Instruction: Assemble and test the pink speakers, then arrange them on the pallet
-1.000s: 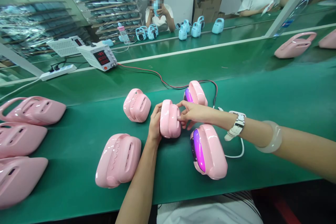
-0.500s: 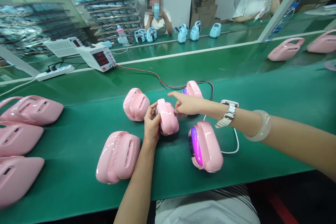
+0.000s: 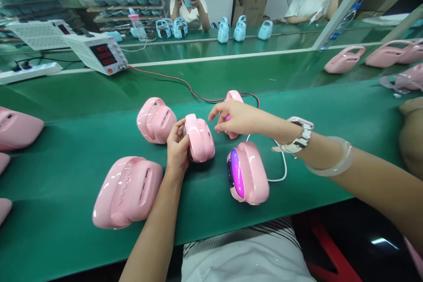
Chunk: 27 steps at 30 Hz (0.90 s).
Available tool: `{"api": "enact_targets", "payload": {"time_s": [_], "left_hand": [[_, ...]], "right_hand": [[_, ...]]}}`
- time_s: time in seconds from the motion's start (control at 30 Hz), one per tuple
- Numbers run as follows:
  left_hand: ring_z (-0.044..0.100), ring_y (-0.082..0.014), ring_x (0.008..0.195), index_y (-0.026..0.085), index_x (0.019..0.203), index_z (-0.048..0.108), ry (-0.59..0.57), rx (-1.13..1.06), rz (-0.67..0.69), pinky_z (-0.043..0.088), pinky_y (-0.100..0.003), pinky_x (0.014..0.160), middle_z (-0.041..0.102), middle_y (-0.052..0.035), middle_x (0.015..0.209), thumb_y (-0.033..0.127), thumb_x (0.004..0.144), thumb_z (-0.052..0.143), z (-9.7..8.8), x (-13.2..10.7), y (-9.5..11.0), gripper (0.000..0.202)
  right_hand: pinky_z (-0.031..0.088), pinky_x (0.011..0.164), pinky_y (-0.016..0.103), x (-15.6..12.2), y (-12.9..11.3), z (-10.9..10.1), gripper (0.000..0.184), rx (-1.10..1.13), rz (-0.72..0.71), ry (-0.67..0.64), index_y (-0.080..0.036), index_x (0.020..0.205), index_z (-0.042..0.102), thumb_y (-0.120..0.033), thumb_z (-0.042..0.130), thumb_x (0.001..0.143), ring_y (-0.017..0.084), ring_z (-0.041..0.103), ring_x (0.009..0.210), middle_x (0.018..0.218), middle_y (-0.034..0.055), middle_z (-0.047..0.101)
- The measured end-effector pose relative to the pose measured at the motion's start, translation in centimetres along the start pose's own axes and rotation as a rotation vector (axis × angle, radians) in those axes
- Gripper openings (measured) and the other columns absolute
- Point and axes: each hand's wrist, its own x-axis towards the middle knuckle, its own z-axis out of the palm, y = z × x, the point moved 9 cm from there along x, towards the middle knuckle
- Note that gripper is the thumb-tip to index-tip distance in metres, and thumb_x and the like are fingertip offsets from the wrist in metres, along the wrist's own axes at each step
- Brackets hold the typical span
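- Head view, change: the right hand point(image 3: 235, 116), which half a second ago had its fingers against the held pink case point(image 3: 200, 141), is now off it, to its right; the slot on that side shows.
- Head view, hands: the left hand point(image 3: 177, 149) grips the held case alone, above the middle of the green table point(image 3: 205, 218). The right hand's fingers are parted and loosely curled, with nothing seen in them.
- Head view, meaning: the right hand appears free, and steadying the case seems to fall to the left hand.
- Head view, edges: the front lit case point(image 3: 255, 177) sits back from the table's slanting near edge, the white cord point(image 3: 286, 163) looping beside it. The rear lit case point(image 3: 234, 95) is partly behind the right hand; contact cannot be told.
- Head view, room: green tabletop shows between the held and front lit cases; the left pink case point(image 3: 157, 121) leaves less space.
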Motion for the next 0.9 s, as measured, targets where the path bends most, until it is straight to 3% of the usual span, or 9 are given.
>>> {"api": "enact_targets", "payload": {"time_s": [0.07, 0.13, 0.4, 0.5, 0.6, 0.67, 0.73, 0.83, 0.9], "left_hand": [[0.064, -0.0167, 0.084, 0.019, 0.096, 0.064, -0.026, 0.017, 0.014, 0.049, -0.023, 0.070, 0.070, -0.0031, 0.092, 0.030, 0.054, 0.081, 0.2, 0.0, 0.0, 0.046], [0.065, -0.0181, 0.087, 0.019, 0.097, 0.064, -0.040, 0.029, 0.032, 0.050, -0.024, 0.073, 0.070, -0.0034, 0.093, 0.030, 0.055, 0.081, 0.3, 0.0, 0.1, 0.046], [0.065, -0.0212, 0.094, 0.019, 0.095, 0.062, -0.038, 0.066, 0.015, 0.051, -0.026, 0.077, 0.069, -0.0036, 0.091, 0.032, 0.054, 0.080, 0.4, -0.4, 0.3, 0.046], [0.065, -0.0220, 0.095, 0.019, 0.099, 0.062, -0.007, 0.080, -0.006, 0.051, -0.028, 0.080, 0.069, -0.0040, 0.093, 0.035, 0.056, 0.079, -0.2, 0.0, -0.1, 0.048], [0.063, -0.0267, 0.103, 0.018, 0.103, 0.062, 0.016, 0.137, -0.022, 0.050, -0.035, 0.088, 0.069, -0.0077, 0.102, 0.039, 0.060, 0.075, -0.5, 0.6, -0.9, 0.050], [0.057, -0.0299, 0.115, 0.017, 0.111, 0.060, 0.047, 0.209, -0.013, 0.046, -0.041, 0.098, 0.065, -0.0111, 0.115, 0.040, 0.067, 0.071, -0.4, 0.1, -0.7, 0.051], [0.045, -0.0291, 0.130, 0.020, 0.125, 0.054, 0.116, 0.299, 0.040, 0.036, -0.043, 0.109, 0.054, -0.0106, 0.135, 0.037, 0.075, 0.066, -0.3, -1.9, 1.4, 0.054], [0.031, -0.0227, 0.141, 0.031, 0.135, 0.046, 0.125, 0.363, 0.228, 0.023, -0.041, 0.118, 0.041, 0.0001, 0.147, 0.028, 0.083, 0.062, 0.4, -7.0, 8.0, 0.054], [0.040, -0.0245, 0.135, 0.034, 0.121, 0.059, 0.077, 0.330, 0.441, 0.027, -0.042, 0.118, 0.055, 0.0039, 0.134, 0.025, 0.079, 0.065, 0.3, -10.1, 13.6, 0.043]], "right_hand": [[0.044, 0.041, 0.023, 0.3, 0.3, 1.2, 0.005, -0.041, 0.055, -0.105, -0.014, 0.077, 0.065, -0.009, 0.063, 0.076, 0.013, 0.057, 0.045, 0.065, 0.0036, 0.066], [0.044, 0.041, 0.023, 0.8, 0.6, 2.0, 0.013, -0.051, 0.079, -0.163, -0.014, 0.066, 0.062, -0.013, 0.061, 0.079, 0.012, 0.055, 0.043, 0.060, 0.0034, 0.064], [0.043, 0.042, 0.020, 1.5, 2.3, 3.2, 0.021, -0.081, 0.146, -0.234, -0.016, 0.066, 0.053, -0.016, 0.052, 0.087, 0.011, 0.054, 0.043, 0.050, -0.0004, 0.056], [0.040, 0.042, 0.019, -0.4, 1.1, 1.1, 0.013, -0.188, 0.126, -0.132, -0.016, 0.073, 0.055, -0.013, 0.053, 0.085, 0.012, 0.056, 0.045, 0.051, 0.0001, 0.057], [0.042, 0.046, 0.019, -3.8, 0.4, -3.5, 0.011, -0.176, 0.067, 0.077, -0.017, 0.075, 0.058, -0.015, 0.054, 0.085, 0.011, 0.058, 0.050, 0.055, -0.0004, 0.060], [0.042, 0.046, 0.019, -6.7, 2.6, -7.5, 0.014, -0.163, 0.080, 0.276, -0.019, 0.074, 0.060, -0.021, 0.055, 0.087, 0.011, 0.058, 0.052, 0.056, -0.0012, 0.060], [0.041, 0.044, 0.020, -9.7, 7.6, -10.6, 0.018, -0.156, 0.159, 0.434, -0.022, 0.070, 0.060, -0.031, 0.057, 0.085, 0.012, 0.055, 0.048, 0.052, -0.0020, 0.058], [0.036, 0.041, 0.023, -12.4, 16.8, -10.3, 0.023, -0.085, 0.270, 0.350, -0.024, 0.064, 0.061, -0.043, 0.064, 0.077, 0.011, 0.051, 0.041, 0.048, -0.0008, 0.055], [0.034, 0.043, 0.027, -13.7, 21.0, -8.3, 0.021, 0.067, 0.323, 0.307, -0.026, 0.064, 0.065, -0.044, 0.066, 0.074, 0.010, 0.052, 0.040, 0.049, 0.0034, 0.057]]}}
